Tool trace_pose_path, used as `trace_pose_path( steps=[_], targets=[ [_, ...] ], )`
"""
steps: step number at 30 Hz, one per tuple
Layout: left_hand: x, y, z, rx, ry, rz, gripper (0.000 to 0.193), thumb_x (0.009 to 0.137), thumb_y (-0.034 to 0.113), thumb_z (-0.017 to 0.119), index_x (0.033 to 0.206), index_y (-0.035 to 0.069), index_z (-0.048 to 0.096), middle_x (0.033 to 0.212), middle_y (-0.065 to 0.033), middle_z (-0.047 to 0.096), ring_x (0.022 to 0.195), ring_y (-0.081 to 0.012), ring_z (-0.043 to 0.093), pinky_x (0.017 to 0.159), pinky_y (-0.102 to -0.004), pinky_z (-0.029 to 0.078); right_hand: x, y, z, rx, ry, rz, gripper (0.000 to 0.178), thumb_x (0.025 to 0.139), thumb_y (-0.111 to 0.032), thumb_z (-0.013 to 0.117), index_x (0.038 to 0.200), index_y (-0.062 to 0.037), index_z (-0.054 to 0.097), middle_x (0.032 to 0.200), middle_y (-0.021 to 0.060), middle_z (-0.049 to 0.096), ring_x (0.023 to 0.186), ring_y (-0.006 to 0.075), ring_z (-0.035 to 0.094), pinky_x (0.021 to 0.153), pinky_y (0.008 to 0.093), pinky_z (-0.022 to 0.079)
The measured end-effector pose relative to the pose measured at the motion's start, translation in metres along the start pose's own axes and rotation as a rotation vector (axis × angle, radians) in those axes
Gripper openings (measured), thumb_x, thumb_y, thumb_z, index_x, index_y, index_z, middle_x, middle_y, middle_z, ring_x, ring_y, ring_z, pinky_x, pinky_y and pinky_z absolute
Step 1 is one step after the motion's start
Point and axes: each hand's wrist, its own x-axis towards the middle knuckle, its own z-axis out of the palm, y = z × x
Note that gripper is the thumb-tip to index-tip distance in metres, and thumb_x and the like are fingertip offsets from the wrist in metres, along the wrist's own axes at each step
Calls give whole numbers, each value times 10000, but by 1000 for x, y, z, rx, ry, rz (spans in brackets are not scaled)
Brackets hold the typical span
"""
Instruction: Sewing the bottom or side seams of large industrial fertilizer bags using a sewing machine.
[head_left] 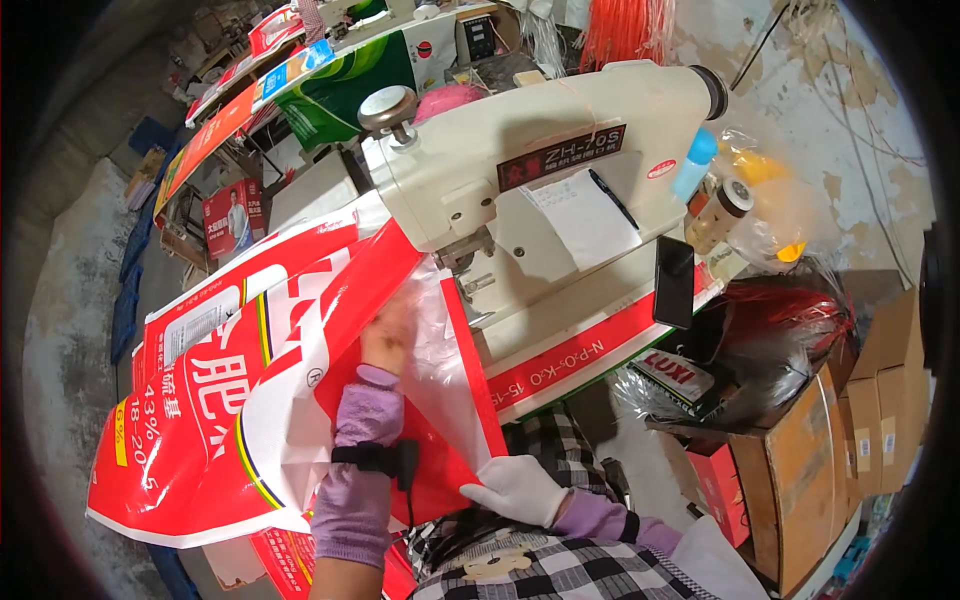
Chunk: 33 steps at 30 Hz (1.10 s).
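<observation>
A large red and white printed plastic sack [300, 400] is spread across my lap and the machine's bed, its upper part close to the needle area of a cream industrial sewing machine [560, 130]. My left hand [392, 325], bare above a purple sleeve, is at the sack's whitish translucent liner [438, 350]. Motion smears its fingers, so their grip does not show. In a white glove, my right hand [520, 490] pinches the sack's lower right edge between thumb and fingers. A dark strap with a small black device [385, 460] circles my left forearm.
On the machine lie a paper sheet [585, 215], a pen [612, 198] and a black phone [674, 282]. A blue-capped bottle [694, 165] and a thread spool [722, 210] stand behind. Cardboard boxes [800, 480] stack at right. More printed sacks [350, 85] hang at the far left.
</observation>
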Motion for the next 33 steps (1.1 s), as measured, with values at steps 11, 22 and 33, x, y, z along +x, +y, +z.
trace_pose_path(
  steps=[11, 22, 33],
  targets=[
    [5, 16, 90, 880, 223, 160, 576, 825, 126, 571, 1378, 69, 420, 1508, -137, 282, 1377, -378, 262, 1132, -440, 228, 0, -24, -1, -276, -26, -95, 422, 905, -349, 537, 597, -78, 639, 627, 88, 588, 699, 259, 600, 610, 387, 494],
    [-8, 27, 83, 926, 273, -10, 542, 841, 159, 572, 1368, 195, 452, 1446, -232, 317, 1281, -428, 372, 1040, -464, 350, -2, -30, -4, -294, -48, -86, 387, 898, -325, 540, 627, -73, 653, 633, 87, 592, 709, 265, 606, 601, 392, 495],
    [-224, 263, 33, 969, 11, 292, 220, 862, 82, 611, 1080, 51, 605, 882, -180, 642, 736, -294, 614, 640, -363, 511, -19, 68, -17, -232, -35, -217, 108, 832, -167, 538, 797, -67, 561, 725, 103, 554, 725, 295, 586, 602, 399, 484]
  ],
)
